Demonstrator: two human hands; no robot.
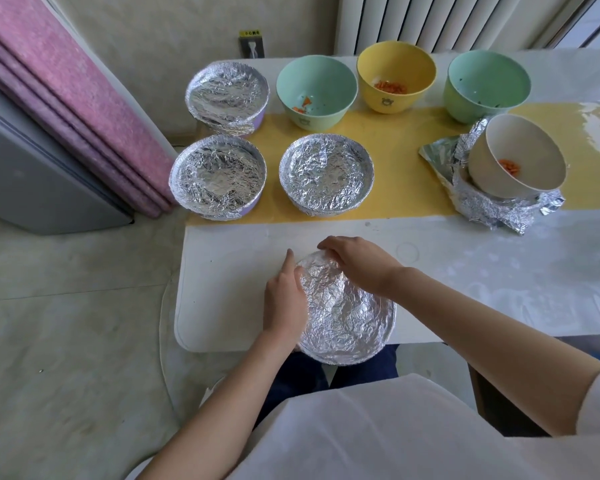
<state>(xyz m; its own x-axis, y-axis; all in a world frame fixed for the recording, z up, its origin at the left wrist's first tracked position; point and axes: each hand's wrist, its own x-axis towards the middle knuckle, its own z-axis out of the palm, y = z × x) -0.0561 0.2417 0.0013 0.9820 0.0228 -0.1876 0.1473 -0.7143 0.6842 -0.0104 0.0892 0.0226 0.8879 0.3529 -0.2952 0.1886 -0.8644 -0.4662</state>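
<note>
The foil-covered bowl (347, 313) is set at the white table's (229, 271) near edge. Its rim is cupped at 9 o'clock by the left hand (284, 299) and gripped at 12 by the right hand's (357, 265) curled fingers. The 3-to-6 arc, nearer the right, is untouched.

The left hand (284, 301) cups the left rim of the foil-covered bowl (347, 317) at the near edge of the surface (229, 247); the right hand (359, 263) curls over its far rim. Farther back, a cream bowl (516, 157) leans tilted on loose foil (492, 209).
</note>
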